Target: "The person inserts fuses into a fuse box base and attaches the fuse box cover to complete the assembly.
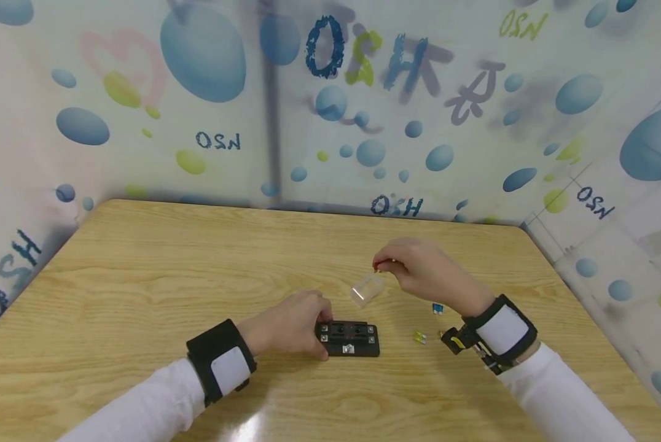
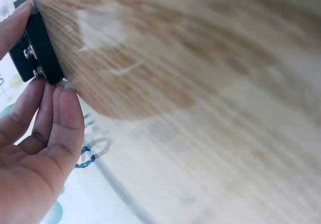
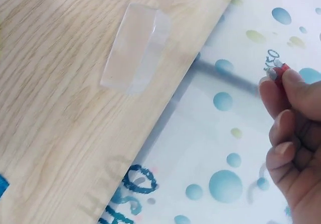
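Note:
My left hand grips the left end of a black fuse block, which lies on the table with several metal screw terminals on top. In the left wrist view, the thumb and fingertips hold opposite sides of the fuse block. Above the table, my right hand pinches a red blade fuse between thumb and index finger, its metal prongs showing. Just below that hand sits a clear plastic box. A blue blade fuse and a yellow blade fuse lie to the right of the block.
The wooden table ends at a patterned wall covering along its back edge. A strap with a camera sits on each wrist; the right wrist camera hangs low near the yellow fuse.

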A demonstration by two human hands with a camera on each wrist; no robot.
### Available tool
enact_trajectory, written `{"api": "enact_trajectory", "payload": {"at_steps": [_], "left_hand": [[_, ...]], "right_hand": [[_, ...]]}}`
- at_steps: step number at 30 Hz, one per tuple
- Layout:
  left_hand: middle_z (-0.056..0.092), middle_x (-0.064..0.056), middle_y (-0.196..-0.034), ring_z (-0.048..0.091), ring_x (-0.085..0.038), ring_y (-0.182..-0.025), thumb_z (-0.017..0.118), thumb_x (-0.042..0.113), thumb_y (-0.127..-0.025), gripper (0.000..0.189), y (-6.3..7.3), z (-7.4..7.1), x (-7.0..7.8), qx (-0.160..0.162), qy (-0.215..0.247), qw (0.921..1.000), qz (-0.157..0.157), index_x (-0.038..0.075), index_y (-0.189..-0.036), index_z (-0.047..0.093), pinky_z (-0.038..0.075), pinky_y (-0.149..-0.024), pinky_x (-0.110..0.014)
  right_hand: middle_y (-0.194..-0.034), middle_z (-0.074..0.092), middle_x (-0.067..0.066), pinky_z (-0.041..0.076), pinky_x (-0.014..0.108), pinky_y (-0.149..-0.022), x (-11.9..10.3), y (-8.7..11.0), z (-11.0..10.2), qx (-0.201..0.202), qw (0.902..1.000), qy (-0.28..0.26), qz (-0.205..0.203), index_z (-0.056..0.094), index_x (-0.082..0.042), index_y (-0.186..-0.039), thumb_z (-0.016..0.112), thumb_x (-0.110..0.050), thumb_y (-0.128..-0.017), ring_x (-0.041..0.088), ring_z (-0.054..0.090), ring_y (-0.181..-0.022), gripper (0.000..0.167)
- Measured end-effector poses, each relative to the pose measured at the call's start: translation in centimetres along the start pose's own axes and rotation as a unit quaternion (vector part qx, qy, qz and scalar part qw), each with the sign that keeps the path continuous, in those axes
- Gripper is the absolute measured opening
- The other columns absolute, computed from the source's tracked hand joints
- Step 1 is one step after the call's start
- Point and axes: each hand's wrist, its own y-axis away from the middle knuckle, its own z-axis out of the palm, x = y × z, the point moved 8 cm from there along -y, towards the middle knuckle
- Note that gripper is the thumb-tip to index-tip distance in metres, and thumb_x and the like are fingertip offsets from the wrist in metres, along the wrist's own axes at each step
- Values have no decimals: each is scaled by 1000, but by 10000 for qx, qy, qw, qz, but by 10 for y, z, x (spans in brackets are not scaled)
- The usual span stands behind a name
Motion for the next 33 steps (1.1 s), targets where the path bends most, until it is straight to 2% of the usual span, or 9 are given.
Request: {"api": "enact_trajectory", "payload": {"at_steps": [8, 13, 18, 26, 33], "left_hand": [[61, 0, -89, 54, -13, -80, 91, 22, -61, 42, -1, -1, -1, 3, 40, 10000, 44, 6, -93, 68, 46, -72, -29], [60, 0, -87, 54, -12, -79, 91, 22, -60, 41, -1, -2, -1, 34, 12, 10000, 78, 7, -90, 68, 45, -71, -28], [60, 1, -87, 54, -12, -78, 91, 22, -59, 40, -1, -2, -2, 47, 32, 10000, 68, 8, -88, 68, 45, -70, -27], [61, 2, -86, 54, -10, -76, 91, 23, -59, 40, -1, -3, -2, 75, -10, 9999, 69, 9, -88, 68, 46, -68, -26], [67, 3, -81, 58, -8, -73, 92, 17, -59, 38, -1, -2, 0, 7, 192, 9997, 145, 7, -85, 67, 48, -66, -23]], "right_hand": [[-83, 69, -6, 50, 23, -67, -26, -13, 14, -281, 9975, 339, -553, 72, -15, -90, 69, -16, -92, 5, 58, -73, 4], [-80, 64, -7, 47, 22, -65, -36, -16, 26, -492, 9949, 256, -843, 69, -17, -86, 68, -16, -92, 6, 53, -71, 6], [-80, 64, -5, 46, 22, -66, -39, -19, 34, -640, 9938, 102, -902, 67, -16, -85, 67, -17, -93, 7, 52, -71, 8], [-77, 59, -8, 43, 20, -65, -46, -17, 54, -1007, 9897, 219, -990, 64, -18, -81, 68, -23, -92, 7, 49, -71, 13], [-72, 56, -9, 39, 16, -61, -52, -12, 69, -991, 9876, -25, -1220, 60, -18, -77, 70, -24, -91, 3, 47, -67, 18]]}}
